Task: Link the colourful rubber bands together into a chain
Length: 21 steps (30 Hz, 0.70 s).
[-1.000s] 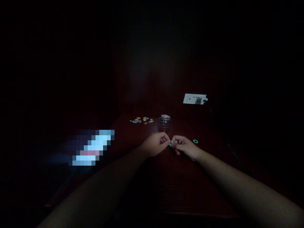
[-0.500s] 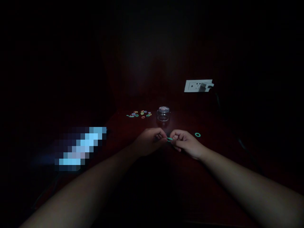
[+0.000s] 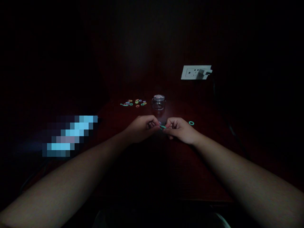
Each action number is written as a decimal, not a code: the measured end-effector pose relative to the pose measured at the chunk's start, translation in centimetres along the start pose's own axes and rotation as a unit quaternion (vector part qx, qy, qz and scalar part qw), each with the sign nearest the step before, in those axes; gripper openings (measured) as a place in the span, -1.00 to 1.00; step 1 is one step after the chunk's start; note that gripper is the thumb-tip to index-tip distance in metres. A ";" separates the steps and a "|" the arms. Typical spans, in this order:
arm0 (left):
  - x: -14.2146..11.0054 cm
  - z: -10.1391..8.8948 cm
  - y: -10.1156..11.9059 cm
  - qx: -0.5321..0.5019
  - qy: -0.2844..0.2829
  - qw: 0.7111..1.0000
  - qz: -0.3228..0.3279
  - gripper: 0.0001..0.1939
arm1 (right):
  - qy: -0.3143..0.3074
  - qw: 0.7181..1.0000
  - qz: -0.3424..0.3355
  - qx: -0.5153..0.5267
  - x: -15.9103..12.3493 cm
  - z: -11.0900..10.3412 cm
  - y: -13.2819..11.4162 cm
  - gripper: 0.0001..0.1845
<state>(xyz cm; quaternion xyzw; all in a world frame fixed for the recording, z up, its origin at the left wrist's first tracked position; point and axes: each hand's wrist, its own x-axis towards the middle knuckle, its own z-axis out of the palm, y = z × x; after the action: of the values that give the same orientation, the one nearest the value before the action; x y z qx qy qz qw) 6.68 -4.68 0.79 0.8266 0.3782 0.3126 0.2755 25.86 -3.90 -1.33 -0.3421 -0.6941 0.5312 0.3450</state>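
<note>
Between the fingertips of both hands is a small green hair tie point(image 3: 162, 127), partly hidden by the fingers. My left hand point(image 3: 144, 127) pinches its left side, fingers curled in. From the other side my right hand point(image 3: 180, 129) grips it between thumb and forefinger. Another green hair tie point(image 3: 191, 123), a flat ring, lies on the table just beyond my right hand. Behind the hands stands a clear lidded jar point(image 3: 158, 103). Several coloured hair ties point(image 3: 136, 102) are scattered left of the jar.
The dark red table point(image 3: 190, 171) is dimly lit. A lit, pixelated screen point(image 3: 73, 133) lies at the left, beside my left forearm. On the back wall a white socket plate point(image 3: 190, 72) holds a plug, with a cable point(image 3: 232, 131) running down the right side.
The head view has shifted, so the table and wall socket sit higher in the picture. Both hands keep hold of the green hair tie, which has turned and stretched slightly between the fingers.
</note>
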 end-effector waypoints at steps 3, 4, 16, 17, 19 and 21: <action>0.0 0.1 -0.1 -0.001 -0.005 1.000 0.003 -0.85 | -0.009 1.000 -0.001 -0.005 -0.1 0.0 -0.3 -0.74; 0.0 0.1 -0.1 0.000 -0.007 1.000 0.004 -0.85 | -0.011 1.000 -0.001 -0.009 -0.2 0.0 -0.4 -0.73; -0.2 0.2 0.2 0.001 -0.028 1.000 0.013 -0.83 | -0.009 0.999 -0.008 -0.042 -0.4 0.1 -0.4 -0.71; -0.2 0.2 0.2 0.000 -0.027 1.000 0.012 -0.83 | -0.004 0.999 -0.008 -0.043 -0.3 0.0 -0.4 -0.71; -0.2 0.1 0.2 0.000 -0.027 1.000 0.010 -0.82 | 0.002 0.999 -0.008 -0.043 -0.2 0.0 -0.2 -0.72; -0.2 0.1 0.3 0.003 -0.026 1.000 0.007 -0.82 | -0.002 0.999 -0.005 -0.041 -0.1 -0.1 -0.1 -0.73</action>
<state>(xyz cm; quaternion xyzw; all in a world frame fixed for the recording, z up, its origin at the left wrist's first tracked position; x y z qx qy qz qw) 6.79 -5.00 0.89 0.8379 0.3665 0.2917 0.2803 25.97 -4.01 -1.27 -0.3512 -0.7178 0.5011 0.3321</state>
